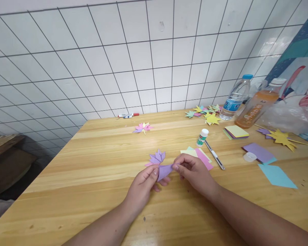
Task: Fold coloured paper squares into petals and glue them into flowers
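Between my two hands is a folded piece of purple paper, held just above the table. My left hand pinches its left end between thumb and fingers. At the paper's right tip, the thumb and fingers of my right hand are closed on it. Right behind the hands lies a folded purple paper leaf with a pink part at its lower left. Loose pink paper and pale sheets lie partly behind my right hand.
A glue stick stands uncapped beside a utility knife. Farther right are its white cap, a paper stack and blue paper. A water bottle, an orange drink bottle and paper leaves stand near the tiled wall.
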A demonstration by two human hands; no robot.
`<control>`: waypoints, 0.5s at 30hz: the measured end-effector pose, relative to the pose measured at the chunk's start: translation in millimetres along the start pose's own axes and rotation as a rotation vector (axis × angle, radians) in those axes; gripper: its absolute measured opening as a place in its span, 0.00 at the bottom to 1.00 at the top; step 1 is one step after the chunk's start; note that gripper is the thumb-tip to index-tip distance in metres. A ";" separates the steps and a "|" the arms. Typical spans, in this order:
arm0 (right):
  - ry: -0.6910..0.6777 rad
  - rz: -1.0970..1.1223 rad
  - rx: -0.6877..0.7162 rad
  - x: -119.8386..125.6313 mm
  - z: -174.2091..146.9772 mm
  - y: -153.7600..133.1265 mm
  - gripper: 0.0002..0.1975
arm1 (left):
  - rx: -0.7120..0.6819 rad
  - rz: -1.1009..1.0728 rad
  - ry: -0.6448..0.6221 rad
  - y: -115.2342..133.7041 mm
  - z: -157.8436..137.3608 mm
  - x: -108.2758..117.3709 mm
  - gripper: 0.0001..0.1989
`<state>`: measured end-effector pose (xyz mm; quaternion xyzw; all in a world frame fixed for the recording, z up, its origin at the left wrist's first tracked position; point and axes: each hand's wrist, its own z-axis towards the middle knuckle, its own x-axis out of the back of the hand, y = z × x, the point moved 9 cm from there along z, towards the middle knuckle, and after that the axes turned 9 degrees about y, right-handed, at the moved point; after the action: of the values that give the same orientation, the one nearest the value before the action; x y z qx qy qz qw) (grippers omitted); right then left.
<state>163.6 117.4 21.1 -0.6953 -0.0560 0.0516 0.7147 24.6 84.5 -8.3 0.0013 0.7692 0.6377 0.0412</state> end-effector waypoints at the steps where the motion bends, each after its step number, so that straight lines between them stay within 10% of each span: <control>1: -0.001 -0.031 0.019 -0.7 -0.3 -0.2 0.15 | 0.002 0.000 0.006 -0.1 0.3 0.9 0.22; 15: 0.011 -0.217 0.257 -0.4 -7.0 -16.3 0.09 | 0.001 -0.046 -0.027 0.7 2.0 -1.4 0.13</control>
<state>164.1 109.9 37.3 -0.5881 -0.1199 -0.0230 0.7995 26.1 86.4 -7.8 -0.0077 0.7687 0.6361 0.0663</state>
